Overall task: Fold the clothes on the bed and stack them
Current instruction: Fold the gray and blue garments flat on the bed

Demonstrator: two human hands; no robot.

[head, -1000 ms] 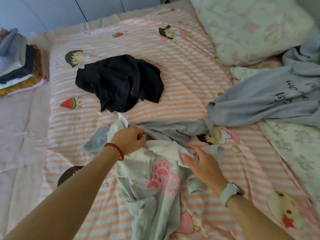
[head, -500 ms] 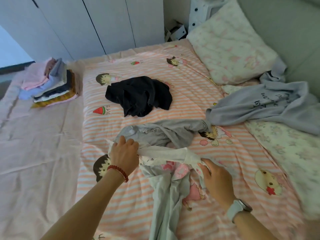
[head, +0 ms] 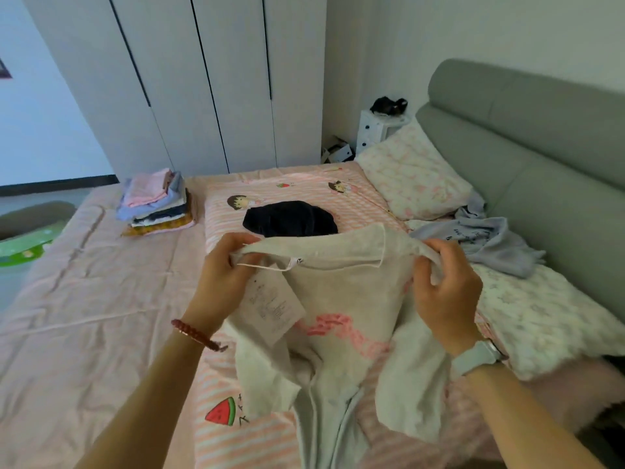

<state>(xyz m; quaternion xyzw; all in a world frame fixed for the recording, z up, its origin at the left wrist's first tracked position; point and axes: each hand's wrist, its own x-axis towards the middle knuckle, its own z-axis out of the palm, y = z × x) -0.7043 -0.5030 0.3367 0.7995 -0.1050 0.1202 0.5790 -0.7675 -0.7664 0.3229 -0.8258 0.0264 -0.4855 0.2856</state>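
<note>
I hold a pale grey-green garment [head: 341, 299] with a pink print up in front of me, above the striped bed [head: 236, 445]. My left hand [head: 221, 275] grips its collar edge on the left; my right hand [head: 446, 286] grips the collar on the right. A white label hangs inside near my left hand. The garment's lower part droops toward the bed. Behind it lies a crumpled black garment [head: 291, 220]. A lilac sweatshirt [head: 483, 242] lies spread at the right. A stack of folded clothes [head: 157, 204] stands at the far left of the bed.
A floral pillow [head: 412, 177] leans at the grey headboard [head: 541, 157]. A floral quilt [head: 541, 313] covers the right side. White wardrobe doors [head: 203, 79] stand behind the bed. A small white drawer unit [head: 375, 128] sits in the corner. A plain pink sheet [head: 84, 299] covers the left.
Both hands have lifted the pale garment off the bed and spread its collar apart. The grey garment that lay beneath it is now hidden behind it. My view has tilted upward.
</note>
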